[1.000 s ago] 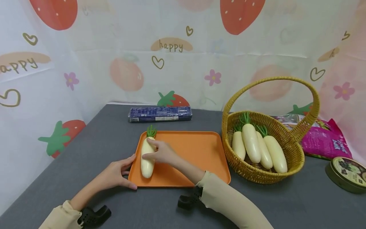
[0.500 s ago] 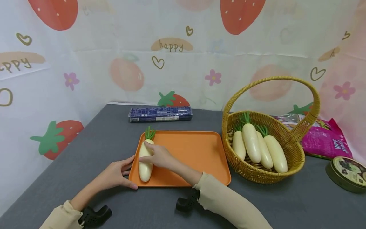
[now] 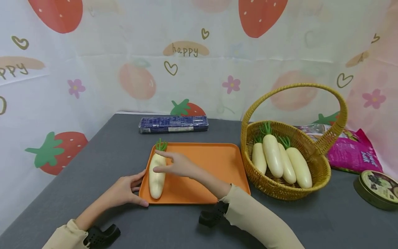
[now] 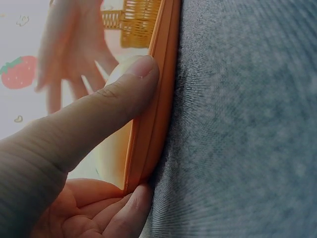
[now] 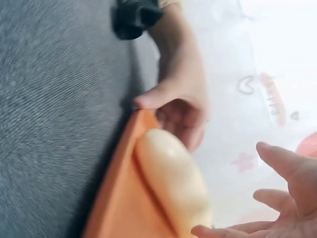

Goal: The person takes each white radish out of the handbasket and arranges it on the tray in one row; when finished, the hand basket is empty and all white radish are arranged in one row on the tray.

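A white radish [image 3: 157, 181] with a green leafy top lies lengthwise along the left side of an orange tray [image 3: 205, 166]. My left hand [image 3: 122, 192] holds the tray's near left corner. In the left wrist view its thumb [image 4: 119, 94] presses the front wall while the fingers bend round the corner. Over the radish hovers my right hand [image 3: 178, 166], fingers spread and nothing gripped. The right wrist view shows those parted fingers off to the side of the radish [image 5: 171, 173].
Right of the tray stands a yellow wicker basket [image 3: 286, 193] with a tall handle, holding several white radishes [image 3: 273, 155]. Behind the tray lies a blue wrapped packet [image 3: 174, 123]. A pink bag [image 3: 354, 154] and a round tin [image 3: 377, 190] sit farther right.
The radish has shifted slightly left and toward the near edge of the tray. My right hand has let go of it and spread its fingers. My left hand stays at the corner.
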